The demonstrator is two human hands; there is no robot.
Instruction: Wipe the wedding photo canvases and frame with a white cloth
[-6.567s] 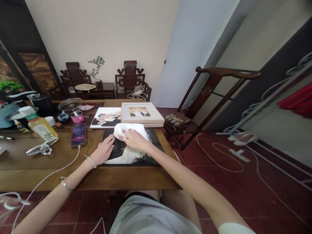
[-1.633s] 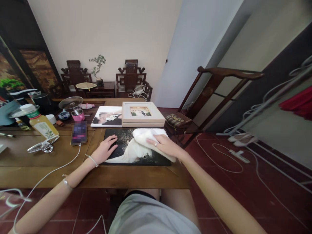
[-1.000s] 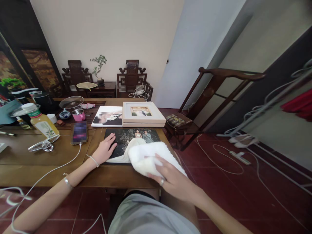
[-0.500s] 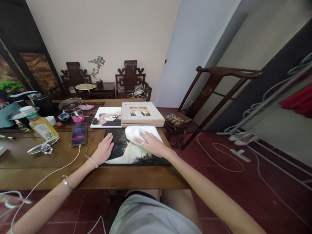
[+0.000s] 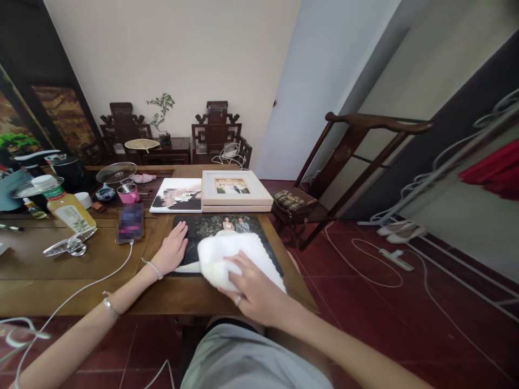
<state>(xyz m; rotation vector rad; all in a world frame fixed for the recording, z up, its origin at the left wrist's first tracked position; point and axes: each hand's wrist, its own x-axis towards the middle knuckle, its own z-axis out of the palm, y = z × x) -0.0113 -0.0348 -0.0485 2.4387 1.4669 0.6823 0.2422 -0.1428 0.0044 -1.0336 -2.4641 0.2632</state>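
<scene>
A dark wedding photo panel (image 5: 190, 232) lies flat at the near edge of the wooden table. My left hand (image 5: 173, 249) rests flat on its left side, fingers stretched out. In my right hand (image 5: 253, 286) is a white fluffy cloth (image 5: 239, 251), gripped and pressed on the near right part of the panel. The cloth covers much of the picture; two figures show above it. Just behind the panel are a light wooden photo frame (image 5: 207, 186) and a white-edged photo panel (image 5: 178, 204).
On the wooden table (image 5: 101, 294) to the left are a charging phone (image 5: 130, 222), a clear hair claw (image 5: 77, 247), a bottle of yellow liquid (image 5: 72, 209) and a pink cup (image 5: 128, 194). A wooden chair (image 5: 344, 156) stands beyond the right edge, with a bag on it.
My right hand has drawn the cloth from the far part of the panel toward me, uncovering the two figures at the top. My left hand has stayed in place.
</scene>
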